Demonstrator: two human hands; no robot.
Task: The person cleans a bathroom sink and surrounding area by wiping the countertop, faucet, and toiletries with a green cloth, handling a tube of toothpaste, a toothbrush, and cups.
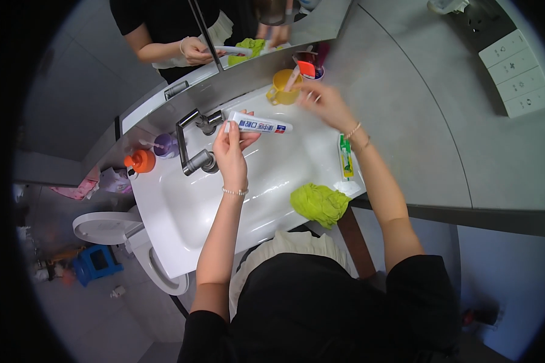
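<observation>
My left hand (pixel 231 148) is closed around a white toothpaste tube (pixel 260 123) with blue print, held over the sink (pixel 272 158) to the right of the dark faucet (pixel 195 142). At the back of the sink, my right hand (pixel 324 104) reaches toward a yellow cup (pixel 280 95), its fingers smeared by motion. A pale-handled thing, perhaps a toothbrush (pixel 292 79), leans in that cup close to these fingertips. Whether the fingers touch it cannot be made out. Below the right wrist, a green and yellow tube (pixel 346 158) lies on the sink's right rim.
A crumpled lime-green cloth (pixel 320 204) sits on the sink's front right edge. Behind the yellow cup stands a purple-white cup (pixel 314 74). To the left are a purple cup (pixel 165 146) and an orange bottle (pixel 140 161). A mirror (pixel 236 30) hangs along the back.
</observation>
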